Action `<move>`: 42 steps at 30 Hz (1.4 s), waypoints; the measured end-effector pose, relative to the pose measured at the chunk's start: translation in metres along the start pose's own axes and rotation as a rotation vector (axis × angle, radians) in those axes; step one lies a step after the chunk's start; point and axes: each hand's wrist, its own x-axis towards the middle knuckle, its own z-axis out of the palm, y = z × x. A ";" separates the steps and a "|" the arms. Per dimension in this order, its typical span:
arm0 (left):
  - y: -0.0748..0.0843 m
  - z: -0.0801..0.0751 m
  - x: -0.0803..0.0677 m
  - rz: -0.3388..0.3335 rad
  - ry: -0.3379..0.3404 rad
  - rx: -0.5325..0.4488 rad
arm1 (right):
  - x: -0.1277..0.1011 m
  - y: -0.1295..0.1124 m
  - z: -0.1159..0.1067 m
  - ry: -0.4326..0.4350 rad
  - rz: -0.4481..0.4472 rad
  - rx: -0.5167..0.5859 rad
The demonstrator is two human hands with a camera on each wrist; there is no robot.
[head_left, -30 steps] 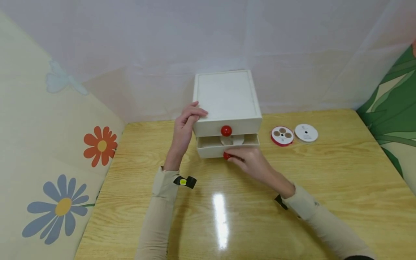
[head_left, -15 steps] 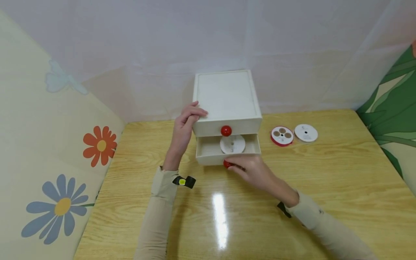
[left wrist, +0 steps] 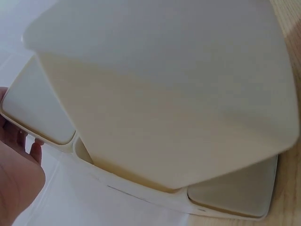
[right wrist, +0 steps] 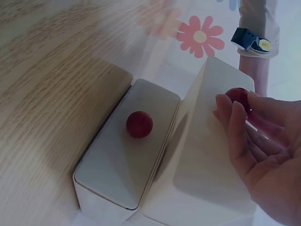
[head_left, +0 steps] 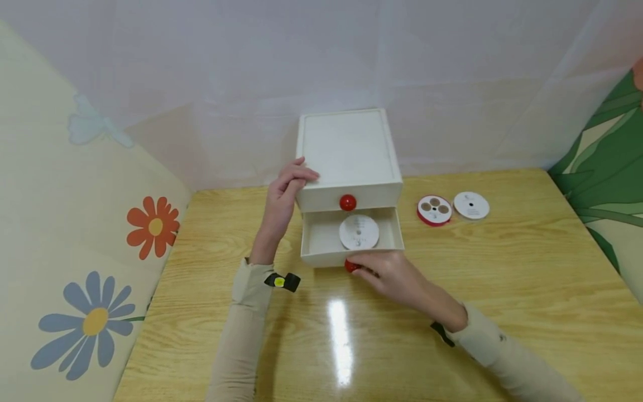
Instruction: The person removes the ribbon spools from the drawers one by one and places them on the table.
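Observation:
A small white two-drawer chest point(head_left: 346, 146) stands against the back of the table. My left hand point(head_left: 283, 192) rests on its upper left corner, fingers over the top; in the left wrist view that hand point(left wrist: 21, 174) shows beside the chest's upper edge. My right hand point(head_left: 394, 276) pinches the lower drawer's red knob point(head_left: 352, 266) between thumb and fingers, seen closer on the knob point(right wrist: 238, 98) in the right wrist view. The lower drawer point(head_left: 321, 258) stands pulled out, with a white ribbon spool point(head_left: 359, 231) lying flat in it. The upper drawer, with its red knob point(head_left: 348, 202), is closed.
Right of the chest, a ribbon spool with a red edge point(head_left: 434, 210) and a white spool point(head_left: 471, 205) lie flat on the wooden table point(head_left: 502, 268). A pale cloth point(head_left: 241, 95) hangs right behind the chest. Flower-patterned panels point(head_left: 65, 223) flank the table.
My right hand has drawn the lower drawer farther out toward me by its knob, bringing the spool inside into full view. My left hand has stayed on the chest.

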 end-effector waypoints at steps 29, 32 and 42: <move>0.001 0.000 0.000 0.011 -0.004 0.001 | -0.013 -0.021 -0.004 -0.068 -0.074 -0.051; 0.001 -0.001 0.000 0.012 -0.005 0.002 | -0.014 -0.024 -0.004 -0.070 -0.092 -0.065; -0.001 -0.001 0.000 0.012 -0.012 0.015 | -0.018 -0.027 -0.001 -0.082 -0.104 -0.098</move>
